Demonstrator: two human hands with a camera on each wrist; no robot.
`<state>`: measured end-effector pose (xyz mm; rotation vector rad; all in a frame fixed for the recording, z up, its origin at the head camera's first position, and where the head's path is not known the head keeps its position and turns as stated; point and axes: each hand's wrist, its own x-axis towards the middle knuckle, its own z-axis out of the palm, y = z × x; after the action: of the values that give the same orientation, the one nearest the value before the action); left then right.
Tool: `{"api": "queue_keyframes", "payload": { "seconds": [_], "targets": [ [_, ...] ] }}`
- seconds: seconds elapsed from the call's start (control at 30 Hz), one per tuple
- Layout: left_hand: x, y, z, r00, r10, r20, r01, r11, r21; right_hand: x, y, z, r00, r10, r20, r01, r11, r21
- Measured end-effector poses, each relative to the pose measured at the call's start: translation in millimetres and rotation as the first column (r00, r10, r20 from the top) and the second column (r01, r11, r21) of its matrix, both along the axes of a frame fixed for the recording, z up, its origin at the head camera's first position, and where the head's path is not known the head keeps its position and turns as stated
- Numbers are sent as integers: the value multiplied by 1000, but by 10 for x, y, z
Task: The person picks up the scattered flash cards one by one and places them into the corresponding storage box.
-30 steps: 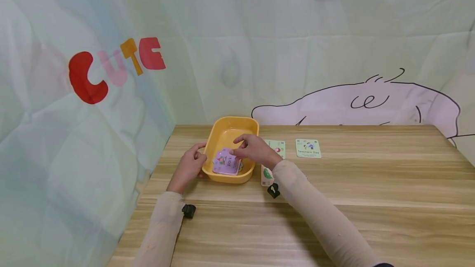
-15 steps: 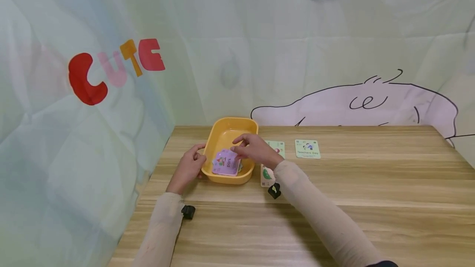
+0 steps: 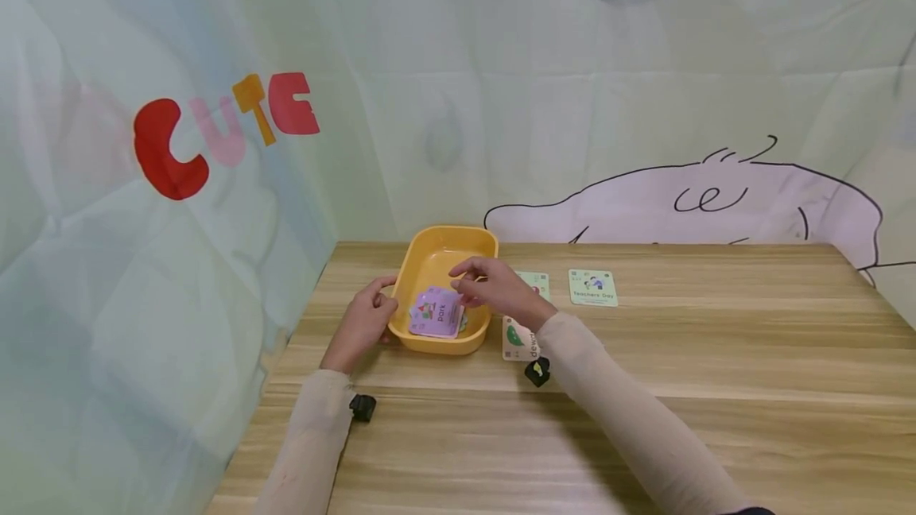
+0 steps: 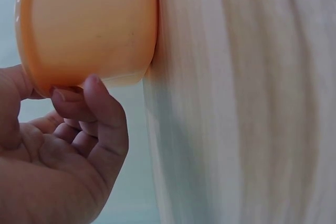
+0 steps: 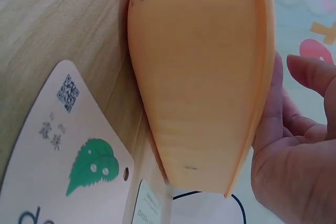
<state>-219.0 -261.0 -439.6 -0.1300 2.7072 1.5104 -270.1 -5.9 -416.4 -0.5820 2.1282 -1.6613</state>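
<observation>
A yellow plastic basin (image 3: pixel 441 346) stands near the table's left edge. My left hand (image 3: pixel 360 327) pinches its left rim between thumb and fingers, seen closely in the left wrist view. Inside the basin's near end lies a purple card (image 3: pixel 433 315) marked "park", on top of other cards that mostly hide under it. Over the right rim reaches my right hand (image 3: pixel 498 290), beside the purple card. The right wrist view has its thumb and fingers apart, with no card visible between them; part of that hand is behind the basin wall.
Right of the basin lie a pinkish card (image 3: pixel 517 342) with a green leaf and a green-edged card (image 3: pixel 538 283) partly under the right wrist. A "Teachers' Day" card (image 3: pixel 592 288) is farther right. Printed cloth (image 3: pixel 401 102) hangs behind the wooden table.
My right thumb has come off the purple card, and the right hand has shifted slightly right. More of the leaf card shows. The left hand and basin stay put.
</observation>
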Motion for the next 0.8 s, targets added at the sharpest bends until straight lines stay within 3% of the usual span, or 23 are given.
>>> {"api": "queue_keyframes", "payload": {
  "seconds": [0.6,0.8],
  "targets": [
    [-6,-12,13,1000,-10,-3,10,1000,5,65,566,30,999,50,4,-50,997,57],
    [9,-4,5,1000,-5,6,5,1000,3,61,802,5,998,54,-42,-48,991,129]
  ]
}}
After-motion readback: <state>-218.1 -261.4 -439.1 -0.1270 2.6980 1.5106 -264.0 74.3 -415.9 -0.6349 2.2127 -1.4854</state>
